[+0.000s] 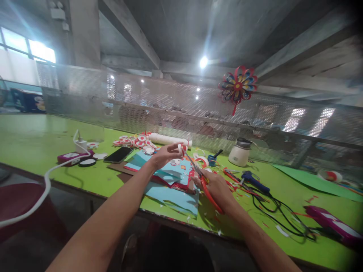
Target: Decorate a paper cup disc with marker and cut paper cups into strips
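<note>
My left hand [166, 155] pinches a small white-and-red paper piece [181, 149] above the stacked sheets. In my right hand [217, 189] is a pair of scissors [207, 192] with red handles, its blades pointing up and left toward that piece. Whether the blades touch the paper cannot be made out. Below both hands lie light blue paper sheets [171, 198], with red sheets and a brown board among them. Small paper scraps are scattered around the right hand.
A phone [118, 154], a pile of red-and-white paper rounds [138, 141] and a white roll [170, 139] lie left and behind. At right are a blue glue gun [255, 182] with black cable, a white kettle-like jug [239, 153], green paper [317, 181] and a purple power strip [331, 223].
</note>
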The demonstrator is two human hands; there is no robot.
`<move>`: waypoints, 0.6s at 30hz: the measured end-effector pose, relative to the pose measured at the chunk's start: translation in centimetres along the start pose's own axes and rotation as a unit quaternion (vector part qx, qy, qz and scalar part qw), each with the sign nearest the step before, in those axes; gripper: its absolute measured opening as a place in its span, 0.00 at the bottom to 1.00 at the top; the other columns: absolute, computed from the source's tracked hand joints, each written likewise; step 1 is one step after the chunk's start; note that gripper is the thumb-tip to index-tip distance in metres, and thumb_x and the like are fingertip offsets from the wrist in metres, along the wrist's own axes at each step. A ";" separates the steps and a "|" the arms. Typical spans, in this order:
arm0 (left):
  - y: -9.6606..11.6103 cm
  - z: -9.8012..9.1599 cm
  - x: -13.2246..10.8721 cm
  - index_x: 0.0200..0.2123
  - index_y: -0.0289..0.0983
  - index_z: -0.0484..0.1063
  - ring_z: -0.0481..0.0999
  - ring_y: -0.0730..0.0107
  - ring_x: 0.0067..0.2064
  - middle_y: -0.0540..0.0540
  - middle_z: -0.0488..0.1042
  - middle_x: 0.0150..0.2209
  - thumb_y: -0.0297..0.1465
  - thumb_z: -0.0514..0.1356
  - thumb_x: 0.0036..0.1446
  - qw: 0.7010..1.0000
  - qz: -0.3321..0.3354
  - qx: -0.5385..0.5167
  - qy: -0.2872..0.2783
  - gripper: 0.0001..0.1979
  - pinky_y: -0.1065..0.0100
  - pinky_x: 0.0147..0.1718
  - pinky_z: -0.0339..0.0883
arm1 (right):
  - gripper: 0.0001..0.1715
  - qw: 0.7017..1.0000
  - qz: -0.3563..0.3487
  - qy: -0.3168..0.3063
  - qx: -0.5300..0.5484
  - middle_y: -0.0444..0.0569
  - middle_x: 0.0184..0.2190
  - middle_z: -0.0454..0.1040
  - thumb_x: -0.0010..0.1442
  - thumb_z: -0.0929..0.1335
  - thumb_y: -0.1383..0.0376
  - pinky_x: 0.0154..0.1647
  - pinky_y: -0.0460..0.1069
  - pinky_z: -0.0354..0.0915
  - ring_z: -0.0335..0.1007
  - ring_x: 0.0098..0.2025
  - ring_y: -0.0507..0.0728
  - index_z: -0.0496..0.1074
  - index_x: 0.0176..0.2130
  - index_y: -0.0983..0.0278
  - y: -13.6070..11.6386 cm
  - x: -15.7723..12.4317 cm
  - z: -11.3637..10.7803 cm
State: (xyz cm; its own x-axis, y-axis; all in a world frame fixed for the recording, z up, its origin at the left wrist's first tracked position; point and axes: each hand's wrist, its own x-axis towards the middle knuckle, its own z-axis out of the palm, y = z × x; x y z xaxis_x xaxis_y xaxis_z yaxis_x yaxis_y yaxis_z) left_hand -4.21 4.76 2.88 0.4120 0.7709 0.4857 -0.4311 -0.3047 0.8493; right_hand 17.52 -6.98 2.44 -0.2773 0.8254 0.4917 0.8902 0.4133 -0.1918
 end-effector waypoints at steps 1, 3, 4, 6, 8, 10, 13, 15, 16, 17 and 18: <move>0.0 0.0 0.0 0.51 0.37 0.74 0.76 0.63 0.45 0.38 0.75 0.52 0.24 0.71 0.42 1.000 0.000 -0.003 0.001 0.30 0.59 0.46 0.67 | 0.28 1.000 0.000 0.001 -0.004 0.54 0.37 0.81 0.65 0.62 0.49 0.36 0.51 0.63 0.77 0.39 0.64 0.71 0.54 0.64 0.0 0.0 0.0; -0.1 0.0 0.1 0.52 0.37 0.74 0.76 0.64 0.45 0.37 0.74 0.52 0.24 0.71 0.42 1.000 -0.003 -0.008 0.003 0.30 0.59 0.47 0.67 | 0.28 1.000 0.001 0.002 -0.009 0.54 0.37 0.81 0.65 0.62 0.48 0.36 0.51 0.63 0.77 0.39 0.64 0.71 0.54 0.64 0.1 0.0 0.0; -0.1 0.0 0.1 0.52 0.37 0.74 0.76 0.63 0.45 0.37 0.75 0.52 0.24 0.71 0.42 1.000 -0.004 -0.009 0.002 0.30 0.59 0.48 0.67 | 0.28 1.000 0.002 0.002 -0.011 0.54 0.37 0.81 0.65 0.62 0.49 0.36 0.50 0.63 0.77 0.39 0.63 0.71 0.54 0.64 0.0 0.0 0.0; -0.1 0.0 0.0 0.52 0.36 0.74 0.76 0.63 0.46 0.37 0.75 0.51 0.25 0.71 0.42 1.000 -0.006 -0.008 0.000 0.30 0.59 0.48 0.67 | 0.27 1.000 0.004 0.002 -0.016 0.54 0.37 0.81 0.65 0.62 0.49 0.36 0.50 0.63 0.77 0.39 0.64 0.71 0.53 0.64 -0.1 0.0 0.0; -0.1 0.0 0.0 0.52 0.36 0.74 0.76 0.62 0.46 0.37 0.76 0.50 0.25 0.72 0.42 1.000 -0.006 -0.008 0.001 0.30 0.59 0.48 0.66 | 0.27 1.000 0.008 -0.001 -0.022 0.54 0.38 0.81 0.65 0.62 0.50 0.36 0.51 0.63 0.77 0.39 0.64 0.72 0.52 0.65 -0.2 -0.1 0.0; -0.1 0.0 0.0 0.52 0.36 0.74 0.76 0.62 0.46 0.38 0.77 0.48 0.25 0.72 0.41 1.000 -0.009 -0.009 0.006 0.31 0.59 0.49 0.66 | 0.26 1.000 0.012 -0.003 -0.026 0.55 0.38 0.81 0.65 0.62 0.50 0.35 0.51 0.63 0.77 0.39 0.64 0.72 0.51 0.65 -0.3 -0.1 -0.1; -0.2 0.0 0.0 0.52 0.36 0.74 0.76 0.62 0.46 0.39 0.78 0.46 0.25 0.72 0.40 1.000 -0.011 -0.010 0.010 0.31 0.59 0.49 0.66 | 0.25 1.000 0.016 -0.004 -0.026 0.55 0.38 0.81 0.65 0.62 0.50 0.36 0.51 0.62 0.77 0.39 0.64 0.73 0.51 0.64 -0.4 -0.1 -0.1; -0.3 0.0 0.1 0.52 0.36 0.74 0.76 0.63 0.45 0.40 0.78 0.45 0.25 0.72 0.41 1.000 -0.007 -0.006 0.009 0.31 0.58 0.50 0.66 | 0.25 1.000 0.016 -0.007 -0.024 0.54 0.38 0.81 0.66 0.62 0.50 0.36 0.50 0.62 0.77 0.40 0.64 0.73 0.51 0.63 -0.4 -0.1 -0.1; -0.3 0.0 0.1 0.52 0.36 0.74 0.76 0.63 0.45 0.40 0.78 0.44 0.26 0.72 0.42 1.000 -0.004 -0.002 0.009 0.31 0.58 0.49 0.66 | 0.24 1.000 0.015 -0.007 -0.023 0.54 0.39 0.81 0.66 0.62 0.50 0.36 0.51 0.62 0.77 0.40 0.65 0.73 0.51 0.63 -0.3 -0.1 -0.1; -0.4 0.0 0.1 0.52 0.36 0.74 0.76 0.62 0.45 0.39 0.78 0.44 0.26 0.72 0.42 1.000 -0.002 0.002 0.009 0.30 0.58 0.49 0.66 | 0.24 1.000 0.015 -0.007 -0.024 0.55 0.40 0.81 0.66 0.62 0.50 0.37 0.51 0.63 0.77 0.41 0.65 0.73 0.50 0.63 -0.3 -0.1 -0.1; -0.4 0.0 0.1 0.52 0.36 0.74 0.76 0.62 0.45 0.39 0.78 0.45 0.26 0.72 0.42 1.000 -0.001 0.007 0.009 0.30 0.58 0.49 0.66 | 0.24 1.000 0.014 -0.008 -0.024 0.55 0.40 0.81 0.66 0.62 0.50 0.37 0.51 0.63 0.77 0.41 0.65 0.74 0.50 0.63 -0.3 -0.1 -0.1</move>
State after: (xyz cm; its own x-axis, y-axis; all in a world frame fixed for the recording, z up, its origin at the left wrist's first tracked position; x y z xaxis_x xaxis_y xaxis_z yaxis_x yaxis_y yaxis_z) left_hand -3.95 4.97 2.61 0.3982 0.7819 0.4796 -0.4193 -0.3099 0.8533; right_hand 17.32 -7.22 2.49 -0.2566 0.8428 0.4732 0.9141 0.3707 -0.1645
